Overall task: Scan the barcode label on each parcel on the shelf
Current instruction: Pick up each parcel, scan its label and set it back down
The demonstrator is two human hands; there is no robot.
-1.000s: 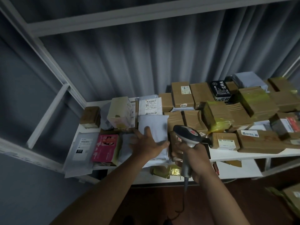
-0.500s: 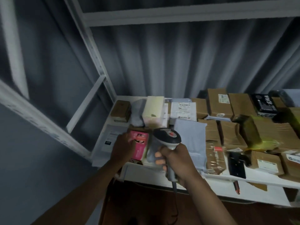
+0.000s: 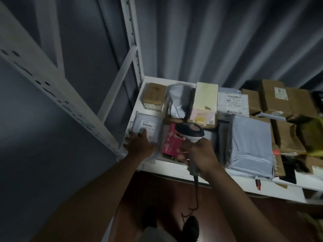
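Resting flat on the near edge of a thin grey plastic mailer bag (image 3: pixel 146 126), the left hand (image 3: pixel 139 145) has its fingers spread and straight, pressing rather than pinching. That bag lies at the front left corner of the white metal shelf (image 3: pixel 174 169), and it looks light, soft and slippery, likely to slide or crumple if pushed, so holding it down by the edge below its label seems the sound place. The white barcode label (image 3: pixel 147 126) sits just beyond the left fingertips; bars and a line of digits show, but blur keeps me from reading them. The right hand (image 3: pixel 201 154) is curled tight around the handle of a grey and white handheld barcode scanner (image 3: pixel 190 132), its head just above the fist and over a pink printed carton (image 3: pixel 172 141). Its cord hangs below the fist. Farther right of the scanner lies a plump grey poly bag (image 3: pixel 250 144), probably soft too.
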